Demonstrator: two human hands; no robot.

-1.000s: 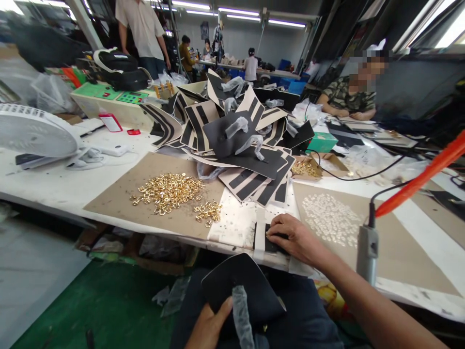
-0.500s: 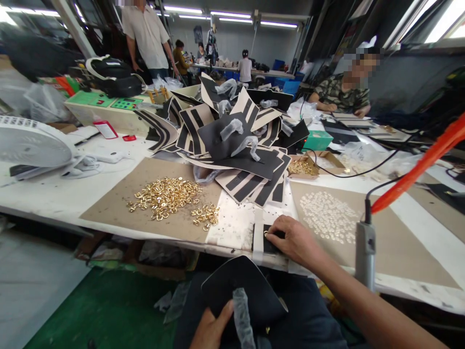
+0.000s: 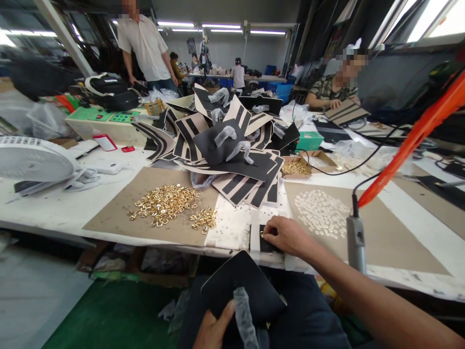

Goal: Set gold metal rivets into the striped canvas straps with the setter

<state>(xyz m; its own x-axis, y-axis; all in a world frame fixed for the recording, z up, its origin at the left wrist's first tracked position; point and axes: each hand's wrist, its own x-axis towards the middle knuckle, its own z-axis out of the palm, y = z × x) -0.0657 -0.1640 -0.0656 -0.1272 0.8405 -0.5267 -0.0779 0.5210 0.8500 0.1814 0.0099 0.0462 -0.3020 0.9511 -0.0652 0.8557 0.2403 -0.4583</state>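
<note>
My left hand (image 3: 214, 325) grips the lower edge of a black panel (image 3: 241, 286), thumb on top, above my lap. A strap wrapped in clear plastic (image 3: 245, 315) hangs from the panel's face beside the thumb. At the table's front edge my right hand (image 3: 286, 236) is closed in a pinch over a black pad (image 3: 268, 246). A small gold metal piece (image 3: 262, 233) shows at the fingertips; its exact shape is partly hidden. To the left lie a heap of gold metal fittings (image 3: 165, 202) and a smaller cluster of them (image 3: 204, 219).
Black-and-beige striped panels (image 3: 232, 145) are piled behind. Small clear discs (image 3: 321, 213) cover brown card on the right. A grey tool (image 3: 356, 245) hangs from an orange cord (image 3: 403, 160). A fan (image 3: 36, 160) stands left. A co-worker in camouflage (image 3: 334, 92) sits across; another person (image 3: 145, 48) stands behind.
The view has shifted slightly. My hands stay at the same panel and pad, with little movement. Across the table, the co-worker in camouflage has tilted up a striped panel.
</note>
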